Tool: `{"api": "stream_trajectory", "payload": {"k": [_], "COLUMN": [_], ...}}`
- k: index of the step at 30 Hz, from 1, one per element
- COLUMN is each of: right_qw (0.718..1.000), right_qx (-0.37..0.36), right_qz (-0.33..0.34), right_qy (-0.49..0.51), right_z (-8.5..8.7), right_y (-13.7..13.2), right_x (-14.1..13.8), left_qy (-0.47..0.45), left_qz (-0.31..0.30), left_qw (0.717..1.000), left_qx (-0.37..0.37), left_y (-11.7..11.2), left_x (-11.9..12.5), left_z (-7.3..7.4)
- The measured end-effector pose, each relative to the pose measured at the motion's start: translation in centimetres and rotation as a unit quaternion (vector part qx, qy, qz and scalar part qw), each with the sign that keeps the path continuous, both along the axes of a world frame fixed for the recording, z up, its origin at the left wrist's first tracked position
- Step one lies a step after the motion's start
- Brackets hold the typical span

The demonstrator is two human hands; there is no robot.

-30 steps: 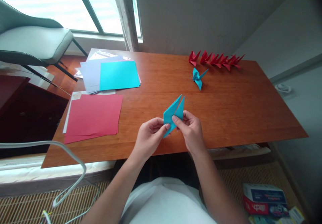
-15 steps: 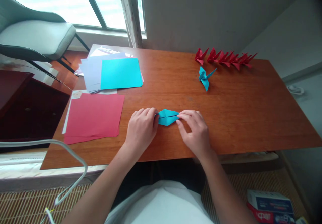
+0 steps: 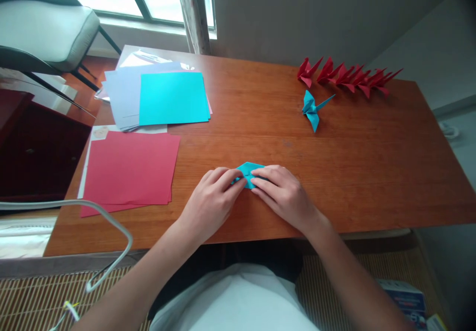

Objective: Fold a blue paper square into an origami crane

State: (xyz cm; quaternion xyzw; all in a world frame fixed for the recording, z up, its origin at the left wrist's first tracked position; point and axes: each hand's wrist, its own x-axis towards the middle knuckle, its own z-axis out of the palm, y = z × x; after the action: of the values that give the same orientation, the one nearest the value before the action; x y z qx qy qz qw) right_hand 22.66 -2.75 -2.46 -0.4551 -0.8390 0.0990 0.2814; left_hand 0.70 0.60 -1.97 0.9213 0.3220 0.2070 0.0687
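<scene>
A half-folded blue paper piece lies flat on the wooden table near its front edge. My left hand presses its left part with curled fingertips. From the right, my right hand lies over it, fingers pressed together on the paper. Both hands hide most of the piece. A finished blue paper crane stands farther back, apart from my hands.
A row of several red paper cranes lines the table's far right. A blue sheet tops a pale paper stack at back left; red sheets lie in front. A grey chair and a white cable are left.
The blue piece, held up in the air a second ago, now lies flat on the table. Both hands have closed in over it, covering more of it than half a second ago.
</scene>
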Motion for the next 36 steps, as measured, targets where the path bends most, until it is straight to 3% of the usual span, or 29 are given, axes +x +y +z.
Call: {"api": "stream_trajectory", "payload": {"k": [10, 23, 36], "right_qw": [0.997, 0.998, 0.998], "right_qx": [0.034, 0.029, -0.030], "right_qz": [0.068, 0.017, -0.033], "right_qy": [-0.003, -0.054, -0.037], "right_z": [-0.1, 0.7, 0.4], "right_y": [0.7, 0.8, 0.2], "right_x": [1.4, 1.0, 0.5], "left_qy": [-0.009, -0.036, -0.014], "left_qz": [-0.022, 0.042, 0.122], "left_qw": [0.999, 0.998, 0.992], "left_qx": [0.023, -0.027, 0.005], "left_y": [-0.1, -0.5, -2.1], "left_x": [0.2, 0.9, 2.4], "left_z": [0.2, 0.1, 0.4]}}
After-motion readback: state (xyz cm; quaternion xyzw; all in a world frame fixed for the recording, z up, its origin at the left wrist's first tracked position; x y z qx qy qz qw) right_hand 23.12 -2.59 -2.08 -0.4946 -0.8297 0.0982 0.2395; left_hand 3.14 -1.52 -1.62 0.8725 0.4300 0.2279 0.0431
